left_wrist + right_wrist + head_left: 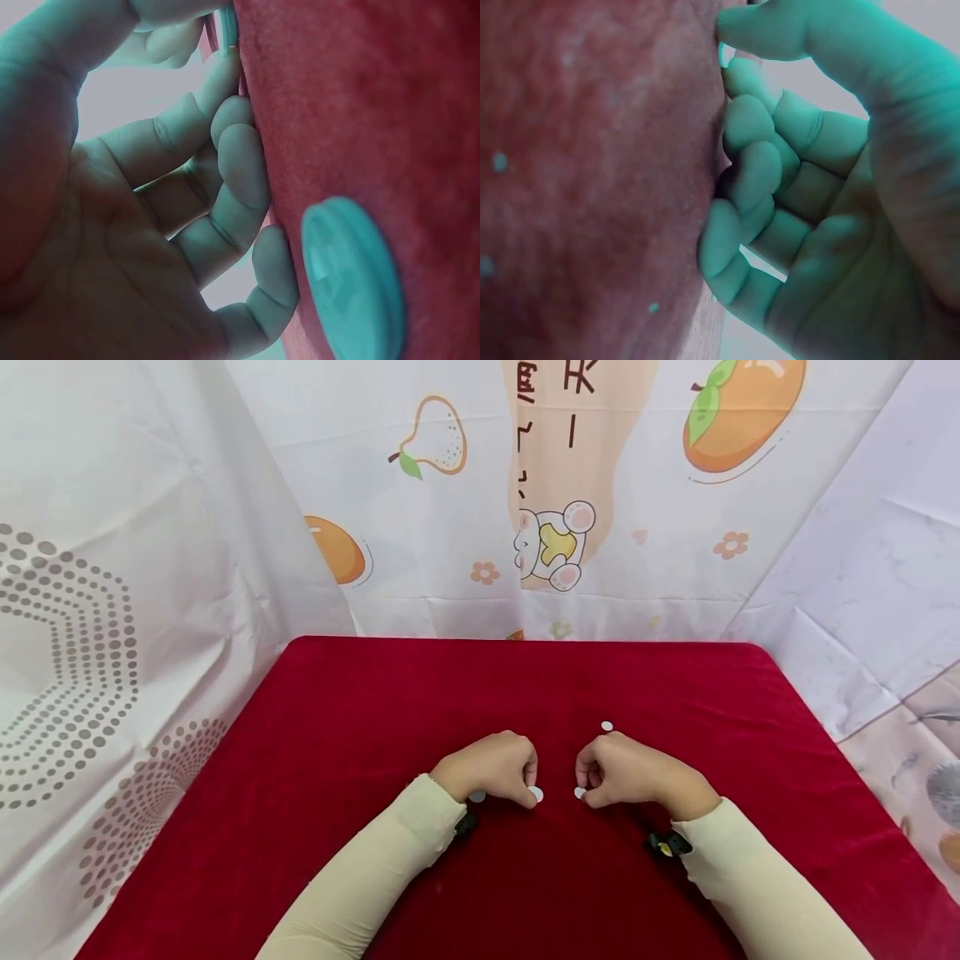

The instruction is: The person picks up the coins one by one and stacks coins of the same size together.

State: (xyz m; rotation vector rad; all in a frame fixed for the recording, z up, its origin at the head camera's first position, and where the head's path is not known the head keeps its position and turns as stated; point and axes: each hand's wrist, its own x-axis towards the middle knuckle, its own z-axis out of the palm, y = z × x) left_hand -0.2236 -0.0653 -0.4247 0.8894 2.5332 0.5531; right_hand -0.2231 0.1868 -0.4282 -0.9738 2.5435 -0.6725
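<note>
My left hand (491, 768) is low over the red cloth, its thumb and forefinger pinching a small white disc (536, 793) by the edge. Only a thin slice of that disc (227, 28) shows between the fingertips in the left wrist view. Opposite it, my right hand (630, 772) pinches another white disc (580, 792) between thumb and forefinger; the fingers hide most of it in the right wrist view. A third disc (477, 796), with a thick raised rim in the left wrist view, lies on the cloth by my left wrist.
One more white disc (607, 726) lies just beyond the right hand's knuckles. The red cloth (420, 685) covers the table, and printed curtains (420, 543) hang behind it and at both sides. Each wrist carries a small dark device (667, 844).
</note>
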